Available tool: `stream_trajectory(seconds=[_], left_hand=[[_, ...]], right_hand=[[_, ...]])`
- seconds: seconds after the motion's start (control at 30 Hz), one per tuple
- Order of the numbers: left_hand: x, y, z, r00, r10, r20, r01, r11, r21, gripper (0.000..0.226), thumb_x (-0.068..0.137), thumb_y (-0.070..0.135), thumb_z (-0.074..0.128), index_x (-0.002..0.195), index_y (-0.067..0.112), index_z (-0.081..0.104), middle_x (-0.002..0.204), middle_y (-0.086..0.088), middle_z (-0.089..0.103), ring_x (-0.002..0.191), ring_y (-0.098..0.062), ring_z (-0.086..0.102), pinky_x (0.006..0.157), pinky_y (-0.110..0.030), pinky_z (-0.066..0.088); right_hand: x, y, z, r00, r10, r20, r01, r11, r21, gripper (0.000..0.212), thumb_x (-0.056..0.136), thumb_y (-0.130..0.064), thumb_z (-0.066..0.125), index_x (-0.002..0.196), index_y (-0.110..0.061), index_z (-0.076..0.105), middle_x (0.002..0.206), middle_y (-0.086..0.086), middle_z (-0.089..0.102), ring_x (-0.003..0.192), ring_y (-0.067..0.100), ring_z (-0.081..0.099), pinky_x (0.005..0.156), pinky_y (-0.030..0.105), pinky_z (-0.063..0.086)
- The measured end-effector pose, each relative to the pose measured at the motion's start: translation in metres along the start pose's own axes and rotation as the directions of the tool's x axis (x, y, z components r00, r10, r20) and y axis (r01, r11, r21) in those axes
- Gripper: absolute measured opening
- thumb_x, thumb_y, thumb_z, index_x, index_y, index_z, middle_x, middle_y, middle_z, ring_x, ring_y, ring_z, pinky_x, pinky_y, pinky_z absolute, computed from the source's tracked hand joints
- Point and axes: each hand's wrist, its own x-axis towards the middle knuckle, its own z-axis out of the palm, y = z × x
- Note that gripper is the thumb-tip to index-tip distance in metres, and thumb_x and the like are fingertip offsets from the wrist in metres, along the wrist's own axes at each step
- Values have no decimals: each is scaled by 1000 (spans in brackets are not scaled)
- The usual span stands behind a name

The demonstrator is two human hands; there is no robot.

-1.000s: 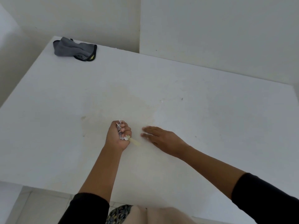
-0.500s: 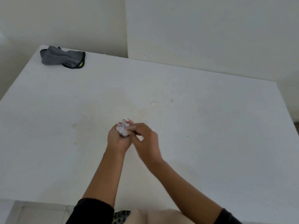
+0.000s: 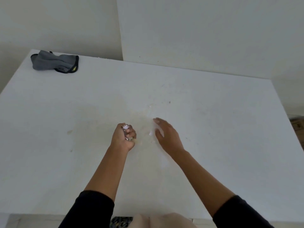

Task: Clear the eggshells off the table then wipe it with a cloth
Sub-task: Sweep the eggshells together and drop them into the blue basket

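My left hand (image 3: 123,137) is a fist on the white table (image 3: 230,145), closed around a bunch of white eggshell pieces (image 3: 125,127) that poke out between the fingers. My right hand (image 3: 167,134) lies to its right, palm down and blurred, fingers stretched over small white shell bits (image 3: 150,133) on the tabletop. More tiny shell crumbs (image 3: 150,106) lie a little farther back. A yellowish smear (image 3: 139,119) covers the table around both hands. A crumpled grey cloth (image 3: 55,62) with a black edge sits at the far left corner.
The table stands against pale walls at the back. Its near edge runs just in front of my body, and its left edge drops to a pale floor. A small yellowish spot (image 3: 69,132) lies left of my left hand.
My right hand went to my left fist and dropped a shell piece into it, then moved back out to the right over the table. The left fist stayed in place.
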Motion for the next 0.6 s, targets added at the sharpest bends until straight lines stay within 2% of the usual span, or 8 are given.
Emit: stream_trajectory(seconds=[0.07,0.1,0.2,0.27,0.33,0.4,0.5,0.6], left_hand=[[1,-1,0,1000,6,5,-7,1000,21,30,66,3,41,37,12,40,36,4,39,25,-6,31,24,-14,19],[1,-2,-1,1000,15,5,-15,1000,27,25,62,4,42,38,12,39,36,4,38,25,-6,31,24,-14,19],[2,-3,-4,999,32,1,-32,999,33,18,61,5,43,47,13,36,36,4,38,25,-6,31,24,-14,19],[1,-3,-5,1000,23,-2,-23,998,50,15,61,5,42,54,14,33,36,4,38,25,-6,31,24,-15,19],[0,-4,-5,1000,17,-4,-16,997,72,15,61,5,42,58,15,31,36,3,39,24,-6,31,24,-14,21],[-1,-8,-4,1000,20,-20,-18,995,95,16,66,3,43,61,15,33,37,2,42,25,-7,35,27,-12,27],[2,-11,-2,998,18,-60,-13,997,81,21,87,6,41,69,16,47,46,4,57,36,-8,56,34,-9,34],[0,-18,7,995,-77,68,76,997,16,7,76,7,45,77,10,51,60,-4,64,51,-15,67,39,-15,45]], right_hand=[[-8,9,10,971,-142,192,164,981,-103,41,98,-25,41,138,-18,48,147,0,43,138,16,35,111,29,32],[-14,12,14,943,-232,239,269,953,-138,41,97,-27,38,135,-17,52,145,2,45,136,18,38,107,30,37],[-32,22,15,906,-357,229,397,904,-157,34,97,-23,41,122,-15,63,131,2,58,121,18,54,84,29,55],[-35,27,7,899,-378,221,426,874,-236,36,103,-30,35,121,-14,62,127,0,59,116,14,53,87,30,52],[-31,32,4,907,-377,186,416,872,-259,35,102,-26,37,107,-9,66,110,3,64,100,17,58,73,34,55],[-24,31,6,947,-314,70,322,934,-155,17,92,-10,51,93,-7,68,95,4,66,87,19,59,59,33,54],[-17,-3,11,981,-71,-180,94,987,127,13,83,-1,62,87,-10,71,88,1,67,86,13,60,72,29,51],[-19,-46,8,983,13,-184,50,941,334,14,83,-1,63,86,-11,72,90,-1,69,89,9,61,78,17,48]])
